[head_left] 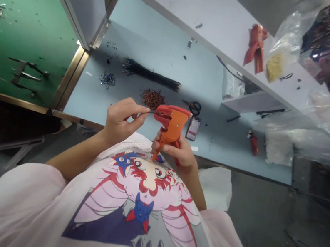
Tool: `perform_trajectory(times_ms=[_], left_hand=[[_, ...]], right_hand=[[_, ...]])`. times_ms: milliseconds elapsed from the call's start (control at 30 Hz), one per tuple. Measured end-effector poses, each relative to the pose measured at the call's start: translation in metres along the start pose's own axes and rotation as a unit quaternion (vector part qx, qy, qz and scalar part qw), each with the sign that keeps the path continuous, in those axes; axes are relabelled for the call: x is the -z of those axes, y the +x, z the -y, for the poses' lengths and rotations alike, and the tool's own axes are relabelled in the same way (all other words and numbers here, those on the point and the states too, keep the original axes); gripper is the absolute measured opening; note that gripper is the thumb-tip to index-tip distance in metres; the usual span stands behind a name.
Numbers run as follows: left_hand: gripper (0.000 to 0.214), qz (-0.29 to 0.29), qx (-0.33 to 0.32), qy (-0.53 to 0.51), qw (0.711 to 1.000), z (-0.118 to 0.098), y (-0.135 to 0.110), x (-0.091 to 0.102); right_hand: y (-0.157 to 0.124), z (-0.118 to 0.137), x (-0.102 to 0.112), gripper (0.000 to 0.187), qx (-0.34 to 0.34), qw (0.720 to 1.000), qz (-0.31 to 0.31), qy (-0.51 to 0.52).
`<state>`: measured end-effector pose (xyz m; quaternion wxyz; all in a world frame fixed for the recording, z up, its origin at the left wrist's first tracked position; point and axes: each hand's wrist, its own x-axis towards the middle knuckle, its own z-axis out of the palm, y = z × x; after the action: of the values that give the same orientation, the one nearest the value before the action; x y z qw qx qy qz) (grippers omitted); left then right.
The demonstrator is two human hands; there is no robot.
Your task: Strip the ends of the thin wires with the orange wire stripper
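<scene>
My left hand [125, 120] pinches a thin dark wire [151, 111] between thumb and fingertips. The wire's far end reaches the jaws of an orange and red wire stripper [174, 126]. Wrapped around the tool's handles is my right hand [177, 150], which holds it upright above the front edge of the bench. Just behind the tool's jaws lies a pile of small copper-coloured pieces [153, 98]. Farther back rests a bundle of dark wires [152, 75] with bare-looking ends. Whether the wire sits fully between the jaws is too small to tell.
Black-handled scissors [195, 108] and a phone [193, 128] lie right of the pile. A small heap of bits [108, 80] is at the left. Another red tool [256, 48] lies on the raised white shelf [184, 6]. A red-handled tool [253, 143] rests at the right.
</scene>
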<state>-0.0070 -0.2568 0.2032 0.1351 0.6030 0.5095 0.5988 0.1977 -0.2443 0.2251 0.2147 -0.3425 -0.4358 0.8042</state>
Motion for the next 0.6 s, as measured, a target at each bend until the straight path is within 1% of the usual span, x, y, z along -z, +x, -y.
perform_trajectory(times_ms=[167, 467, 600], left_hand=[[0.004, 0.002, 0.01, 0.015, 1.0, -0.0017, -0.0007, -0.0001], [0.005, 0.008, -0.009, 0.015, 1.0, -0.0003, 0.0005, 0.001], [0.005, 0.018, -0.008, 0.036, 0.999, -0.0001, 0.0016, 0.0017]], right_hand=[[-0.0013, 0.0024, 0.0004, 0.03, -0.004, 1.0, 0.01, -0.022], [-0.0026, 0.0005, 0.0006, 0.025, -0.001, 0.999, 0.005, -0.034], [-0.0012, -0.0008, 0.0001, 0.024, 0.005, 0.999, 0.003, -0.049]])
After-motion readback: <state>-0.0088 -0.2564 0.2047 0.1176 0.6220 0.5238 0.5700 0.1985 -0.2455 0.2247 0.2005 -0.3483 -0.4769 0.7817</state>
